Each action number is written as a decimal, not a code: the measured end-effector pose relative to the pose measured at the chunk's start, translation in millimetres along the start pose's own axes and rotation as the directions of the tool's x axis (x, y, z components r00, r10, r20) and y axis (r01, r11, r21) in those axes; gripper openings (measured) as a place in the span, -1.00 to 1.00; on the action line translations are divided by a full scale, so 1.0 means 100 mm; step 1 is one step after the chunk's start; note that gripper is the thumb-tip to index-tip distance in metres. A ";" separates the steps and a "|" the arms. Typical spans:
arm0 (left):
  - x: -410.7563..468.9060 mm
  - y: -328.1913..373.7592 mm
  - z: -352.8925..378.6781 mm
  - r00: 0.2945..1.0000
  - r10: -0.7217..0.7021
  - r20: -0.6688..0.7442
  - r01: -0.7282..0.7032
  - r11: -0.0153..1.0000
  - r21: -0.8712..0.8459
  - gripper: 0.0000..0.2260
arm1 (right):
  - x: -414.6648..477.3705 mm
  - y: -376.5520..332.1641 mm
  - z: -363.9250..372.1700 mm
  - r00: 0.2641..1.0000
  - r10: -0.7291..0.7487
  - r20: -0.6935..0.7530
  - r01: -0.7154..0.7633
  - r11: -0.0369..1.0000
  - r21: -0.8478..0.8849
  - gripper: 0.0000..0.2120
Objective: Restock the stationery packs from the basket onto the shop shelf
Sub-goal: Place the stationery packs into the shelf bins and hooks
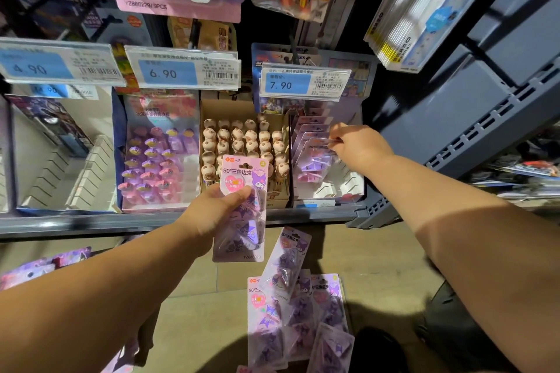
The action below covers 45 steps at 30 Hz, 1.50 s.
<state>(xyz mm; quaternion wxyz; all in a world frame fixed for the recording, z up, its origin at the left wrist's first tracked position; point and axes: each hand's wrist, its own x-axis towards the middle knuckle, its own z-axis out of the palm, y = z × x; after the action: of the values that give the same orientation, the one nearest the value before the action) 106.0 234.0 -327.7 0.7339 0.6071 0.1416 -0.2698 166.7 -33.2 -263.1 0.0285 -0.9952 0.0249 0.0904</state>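
Shop shelf (pixel 121 222): left hand (pixel 212 212) grips pack (pixel 242 172), likely light and stiff-carded, by its side; right hand (pixel 359 145) pinches second pack (pixel 315 157) by its top edge.

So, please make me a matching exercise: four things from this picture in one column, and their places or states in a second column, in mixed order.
1. left hand
2. right hand
3. loose packs
4. 7.90 price tag

a. above the rightmost tray
b. gripping a pink pack before the shelf edge
c. lying low, below the shelf edge
d. pinching a pack in the rightmost tray

Pairs: 1-b, 2-d, 3-c, 4-a.
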 end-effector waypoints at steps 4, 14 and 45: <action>-0.01 0.00 0.00 1.000 -0.002 0.012 0.002 1.000 -0.003 -0.90 | 0.01 0.02 0.02 1.000 -0.006 0.004 0.006 1.000 -0.012 -0.81; 0.03 0.00 -0.03 1.000 0.003 0.011 -0.003 1.000 0.003 -0.89 | 0.01 0.03 -0.06 0.998 -0.059 -0.022 0.058 0.997 -0.045 -0.81; 0.04 0.01 -0.04 1.000 -0.016 0.000 0.016 1.000 0.022 -0.86 | 0.06 0.09 -0.04 0.996 -0.045 -0.072 0.042 0.998 -0.046 -0.86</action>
<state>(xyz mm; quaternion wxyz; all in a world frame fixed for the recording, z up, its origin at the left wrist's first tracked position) 110.7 237.5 -329.7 0.7250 0.6140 0.1436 -0.2771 172.4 -43.1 -260.9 0.0074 -0.9985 0.0023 0.0539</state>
